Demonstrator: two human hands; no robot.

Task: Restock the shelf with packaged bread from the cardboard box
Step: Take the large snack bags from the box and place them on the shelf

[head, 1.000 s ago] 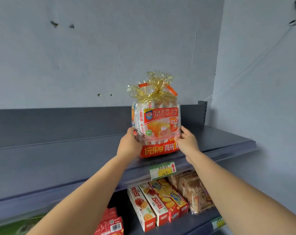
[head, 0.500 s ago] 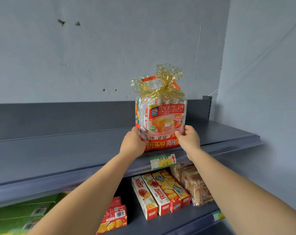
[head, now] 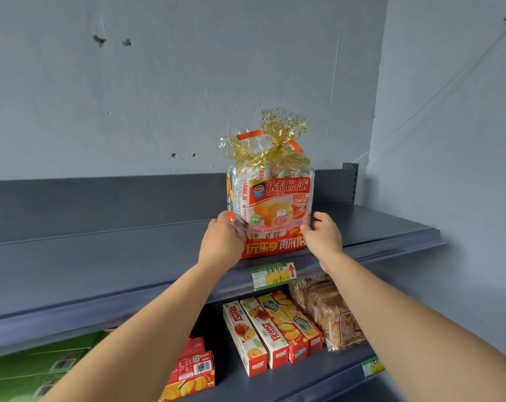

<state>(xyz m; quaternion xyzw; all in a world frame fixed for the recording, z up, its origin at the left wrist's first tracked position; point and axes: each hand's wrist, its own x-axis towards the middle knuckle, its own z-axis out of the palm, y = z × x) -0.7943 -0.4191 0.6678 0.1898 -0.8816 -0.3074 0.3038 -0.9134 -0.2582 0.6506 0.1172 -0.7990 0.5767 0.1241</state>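
A clear bag of packaged bread (head: 270, 204), with a red label and a gold bow on top, stands upright on the top grey shelf (head: 101, 256), near its front edge. My left hand (head: 221, 242) grips the bag's lower left side. My right hand (head: 323, 236) holds the lower right edge, its thumb beside the bag and its fingertips on the front. The cardboard box is out of view.
A price tag (head: 273, 275) hangs on the shelf's front rail below the bag. The shelf underneath holds biscuit boxes (head: 270, 332), a wrapped bread pack (head: 330, 311), red boxes (head: 193, 369) and green boxes (head: 28, 367). Walls close off the back and the right.
The bag rose from in front of the shelf's edge and now stands on the top shelf. Both hands stayed on its lower sides.
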